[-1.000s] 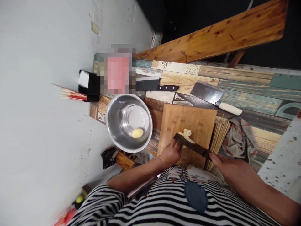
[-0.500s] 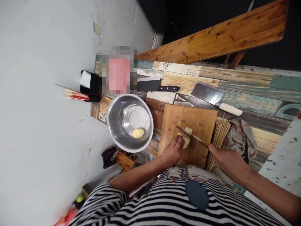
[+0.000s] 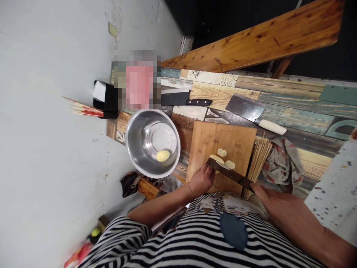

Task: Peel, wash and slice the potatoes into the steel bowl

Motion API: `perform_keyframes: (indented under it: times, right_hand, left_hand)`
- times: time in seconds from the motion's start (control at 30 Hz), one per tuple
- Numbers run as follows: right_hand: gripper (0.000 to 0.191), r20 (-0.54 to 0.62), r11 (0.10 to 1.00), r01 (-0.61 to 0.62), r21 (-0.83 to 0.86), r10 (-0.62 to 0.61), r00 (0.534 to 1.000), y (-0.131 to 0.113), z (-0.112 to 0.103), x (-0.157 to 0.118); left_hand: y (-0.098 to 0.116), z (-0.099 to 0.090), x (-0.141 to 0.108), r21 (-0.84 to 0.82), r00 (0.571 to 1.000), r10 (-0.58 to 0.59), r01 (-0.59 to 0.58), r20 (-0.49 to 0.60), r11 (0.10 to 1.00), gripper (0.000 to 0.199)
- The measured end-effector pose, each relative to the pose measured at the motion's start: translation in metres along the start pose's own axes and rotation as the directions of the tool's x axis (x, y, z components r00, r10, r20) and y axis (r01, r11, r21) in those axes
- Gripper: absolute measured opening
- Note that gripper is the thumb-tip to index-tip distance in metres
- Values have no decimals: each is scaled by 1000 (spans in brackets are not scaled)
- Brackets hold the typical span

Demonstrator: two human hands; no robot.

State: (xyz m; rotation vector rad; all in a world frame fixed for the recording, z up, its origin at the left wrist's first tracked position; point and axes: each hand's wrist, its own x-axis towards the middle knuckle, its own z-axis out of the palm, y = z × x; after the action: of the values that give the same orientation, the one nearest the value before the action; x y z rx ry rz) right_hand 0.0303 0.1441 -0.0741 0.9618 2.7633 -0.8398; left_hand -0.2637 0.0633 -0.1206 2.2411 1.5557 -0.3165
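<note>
My right hand (image 3: 269, 197) grips the handle of a kitchen knife (image 3: 237, 176), its blade slanting across the wooden cutting board (image 3: 206, 139). At the blade's far end is my left hand (image 3: 202, 179), its fingers curled; what they hold, if anything, is hidden. A pale potato piece (image 3: 215, 159) lies along the blade, partly covered by it. Beside it on the board are a flat potato slice (image 3: 230, 164) and some small cut bits (image 3: 222, 152).
Left of the board stands a steel bowl (image 3: 128, 149) with one peeled potato (image 3: 163, 155) inside. Beyond lie a black-handled knife (image 3: 199, 102) and a cleaver (image 3: 245, 107). Skewers (image 3: 258, 160) and a crumpled cloth (image 3: 283, 163) border the board's right side.
The knife has come towards me, its blade turned more on its side. My left hand has shifted slightly left and nearer to me. A separate slice now shows right of the potato piece.
</note>
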Motion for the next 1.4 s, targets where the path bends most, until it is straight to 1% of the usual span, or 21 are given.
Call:
perform_keyframes:
  times: [0.07,0.13,0.23,0.3,0.37,0.53,0.67,0.73,0.83,0.9,0.97,1.0,1.07,1.13,1.17,1.23,1.27,1.3,1.33,1.37,1.4]
  right_hand:
    - [50,-30,999,-8,-48,7,1000,7,-3,-1]
    - [41,-90,995,-61,-81,53,994,14,-6,-3]
    - [28,-182,992,-95,-87,78,980,22,-11,-5]
    - [26,-220,992,-73,-99,49,974,23,-13,-6]
    - [26,-233,988,-59,-140,25,972,23,-14,-6]
    - [26,-267,967,-84,-241,18,964,26,-16,-10]
    - [27,-321,967,-147,-209,74,944,32,-13,-14]
    - [26,-332,963,-178,-204,103,938,35,-10,-17]
    - [25,-312,944,-242,-225,165,936,39,-6,-23]
    - [26,-304,936,-276,-220,203,931,40,-3,-26]
    - [28,-312,936,-277,-219,202,928,41,-3,-27]
    - [28,-323,937,-260,-233,178,930,41,-3,-27]
    - [29,-351,937,-196,-289,86,932,39,-3,-27]
    - [32,-381,929,-123,-348,-21,924,35,-5,-26]
    - [34,-390,923,-95,-373,-63,919,33,-5,-25]
    - [38,-379,909,-54,-414,-118,918,30,-5,-23]
    - [40,-364,899,-37,-436,-138,921,29,-5,-22]
    - [42,-348,887,-21,-460,-158,924,28,-5,-21]
    - [43,-325,874,-1,-485,-179,929,28,-5,-20]
    - [45,-302,859,24,-511,-206,931,29,-5,-18]
    - [47,-275,842,58,-537,-240,931,30,-6,-17]
  left_hand:
    - [4,-1,-1,83,993,33,-23,-115,996,34]
    - [11,-2,0,131,968,89,-59,-237,990,34]
    - [27,1,11,194,924,215,-159,-315,968,33]
    - [40,7,26,238,931,241,-177,-273,955,34]
    - [52,13,42,254,960,206,-153,-192,955,34]
    - [68,15,76,171,994,111,-108,-3,979,30]
    - [69,-4,100,87,1000,-9,7,23,996,31]
    - [67,-16,113,-40,995,-87,89,40,995,31]
    - [54,-34,133,-266,972,-218,234,91,935,28]
    - [36,-46,138,-357,949,-306,311,73,881,34]
    - [8,-62,130,-449,895,-447,398,-3,800,42]
    - [-8,-72,119,-536,818,-574,465,-46,705,41]
    - [-46,-92,87,-569,664,-736,558,-132,605,43]
    - [-82,-111,46,-545,476,-854,668,-212,507,44]
    - [-96,-119,27,-527,403,-885,712,-235,464,40]
    - [-113,-129,-1,-474,326,-903,771,-279,425,36]
    - [-113,-132,-8,-449,308,-894,782,-325,433,35]
    - [-109,-133,-8,-429,333,-869,769,-365,475,34]
    - [-101,-133,-3,-421,403,-829,723,-387,548,32]
    - [-89,-131,6,-432,525,-767,633,-369,642,30]
    - [-76,-129,18,-476,685,-668,503,-289,721,28]
